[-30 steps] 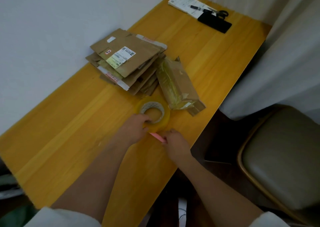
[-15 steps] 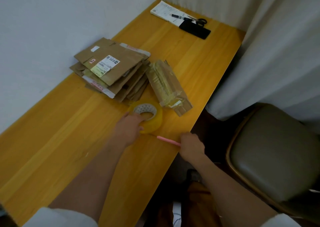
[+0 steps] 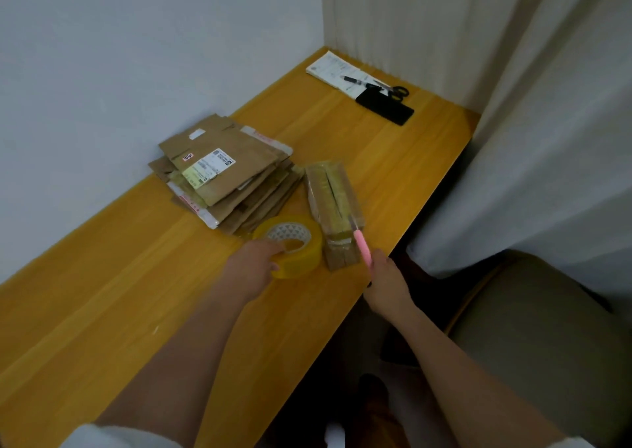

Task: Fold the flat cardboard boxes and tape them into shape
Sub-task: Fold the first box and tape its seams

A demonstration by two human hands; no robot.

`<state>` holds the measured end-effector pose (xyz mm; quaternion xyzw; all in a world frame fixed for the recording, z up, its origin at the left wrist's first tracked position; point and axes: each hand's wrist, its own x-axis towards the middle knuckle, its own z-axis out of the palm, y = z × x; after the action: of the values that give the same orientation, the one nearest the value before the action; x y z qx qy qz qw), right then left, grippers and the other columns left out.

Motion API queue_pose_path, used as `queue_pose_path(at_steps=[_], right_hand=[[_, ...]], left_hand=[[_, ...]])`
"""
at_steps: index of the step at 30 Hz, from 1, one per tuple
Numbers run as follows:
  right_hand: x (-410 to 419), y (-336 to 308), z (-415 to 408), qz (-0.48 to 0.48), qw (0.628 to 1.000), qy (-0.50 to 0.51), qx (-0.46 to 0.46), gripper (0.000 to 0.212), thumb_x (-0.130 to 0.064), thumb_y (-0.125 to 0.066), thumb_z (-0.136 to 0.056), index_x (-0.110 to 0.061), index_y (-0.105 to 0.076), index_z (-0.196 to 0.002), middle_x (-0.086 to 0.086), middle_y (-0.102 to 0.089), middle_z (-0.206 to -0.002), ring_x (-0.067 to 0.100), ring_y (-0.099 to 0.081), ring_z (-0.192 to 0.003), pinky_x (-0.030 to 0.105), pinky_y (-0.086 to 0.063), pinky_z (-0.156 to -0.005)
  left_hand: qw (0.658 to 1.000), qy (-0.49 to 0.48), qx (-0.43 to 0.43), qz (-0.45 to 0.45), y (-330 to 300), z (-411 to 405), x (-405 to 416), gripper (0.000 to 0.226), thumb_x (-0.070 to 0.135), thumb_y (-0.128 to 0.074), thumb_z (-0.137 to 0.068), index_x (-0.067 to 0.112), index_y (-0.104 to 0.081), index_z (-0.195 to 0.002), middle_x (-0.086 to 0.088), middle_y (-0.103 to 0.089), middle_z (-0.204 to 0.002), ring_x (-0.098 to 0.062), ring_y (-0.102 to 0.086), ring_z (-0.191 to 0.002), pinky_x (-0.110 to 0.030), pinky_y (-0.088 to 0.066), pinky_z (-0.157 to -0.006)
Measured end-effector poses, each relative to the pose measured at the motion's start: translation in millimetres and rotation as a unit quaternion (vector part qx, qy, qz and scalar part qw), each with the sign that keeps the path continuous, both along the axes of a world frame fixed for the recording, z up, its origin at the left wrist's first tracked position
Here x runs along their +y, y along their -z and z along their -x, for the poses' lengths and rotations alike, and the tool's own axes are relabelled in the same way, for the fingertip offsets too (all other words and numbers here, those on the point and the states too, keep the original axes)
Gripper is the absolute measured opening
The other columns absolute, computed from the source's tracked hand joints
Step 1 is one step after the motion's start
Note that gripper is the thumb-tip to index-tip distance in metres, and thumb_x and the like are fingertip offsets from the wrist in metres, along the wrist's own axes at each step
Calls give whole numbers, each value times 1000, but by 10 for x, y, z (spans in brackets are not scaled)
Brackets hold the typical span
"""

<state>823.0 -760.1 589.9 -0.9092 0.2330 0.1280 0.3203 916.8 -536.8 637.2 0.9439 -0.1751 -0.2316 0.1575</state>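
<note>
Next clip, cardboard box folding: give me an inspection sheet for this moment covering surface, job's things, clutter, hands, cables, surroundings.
Surface: yellow wooden table, set against a white wall.
Job's things: stack of flat cardboard boxes; taped box beside it; yellow tape roll in front; pink-handled knife.
Clutter: paper, black pen, scissors and a black flat object at the far end.
Hands: left hand holds the tape roll; right hand grips the knife, its tip over the taped box.
Cables: nothing seen.
Surroundings: white curtain on the right, padded chair below it.
</note>
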Motion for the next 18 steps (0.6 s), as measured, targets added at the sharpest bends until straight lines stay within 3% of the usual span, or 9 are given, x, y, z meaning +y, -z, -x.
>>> queue_pose_path(at_steps=[4, 8, 12, 15, 16, 18], right_hand=[[-78, -82, -211, -63, 995, 1, -75, 30, 4, -53, -86, -3, -44, -113, 7, -41, -102, 10, -40, -72, 15, -31, -52], [-100, -121, -495, -96, 987, -24, -127, 22, 3, -49, -90, -6, -43, -109, 6, -42, -101, 17, -45, -86, 18, -33, -60], [-155, -63, -655, -128, 983, -74, -108, 34, 2, -46, -92, -8, -43, -124, 2, -45, -103, 17, -47, -91, 22, -34, -65], [-208, 4, -731, -145, 982, -48, -112, 28, 0, -47, -91, -10, -47, -117, 4, -50, -105, 20, -53, -94, 37, -51, -74], [-212, 16, -749, -150, 982, -39, -110, 25, -2, -48, -93, -11, -48, -116, 3, -50, -105, 20, -54, -95, 40, -53, -78], [-196, 37, -777, -147, 982, -33, -114, 17, -12, -50, -97, -12, -49, -114, 1, -49, -102, 19, -55, -92, 38, -52, -74]], left_hand=[[1000, -8, 25, 1, 33, -2, -107, 54, -11, -47, -92, 16, -51, -138, -5, -46, -145, -12, -64, -101, -37, -51, -88], [998, -28, 48, -11, 166, 10, -102, 54, -10, -47, -90, 18, -53, -135, -6, -54, -135, -14, -64, -99, -40, -52, -86], [997, -34, 48, -40, 231, 72, -130, 49, -5, -52, -92, 17, -53, -136, -8, -47, -143, -23, -54, -121, -45, -47, -95], [996, -39, 50, -66, 263, 116, -171, 47, 0, -52, -95, 19, -50, -138, -2, -40, -149, -24, -38, -135, -43, -44, -100], [994, -40, 58, -81, 285, 133, -176, 47, 1, -52, -95, 20, -49, -138, -1, -39, -150, -24, -35, -138, -42, -40, -105], [991, -29, 78, -106, 328, 147, -198, 47, 6, -52, -93, 20, -47, -139, -1, -42, -147, -22, -36, -139, -40, -18, -120]])
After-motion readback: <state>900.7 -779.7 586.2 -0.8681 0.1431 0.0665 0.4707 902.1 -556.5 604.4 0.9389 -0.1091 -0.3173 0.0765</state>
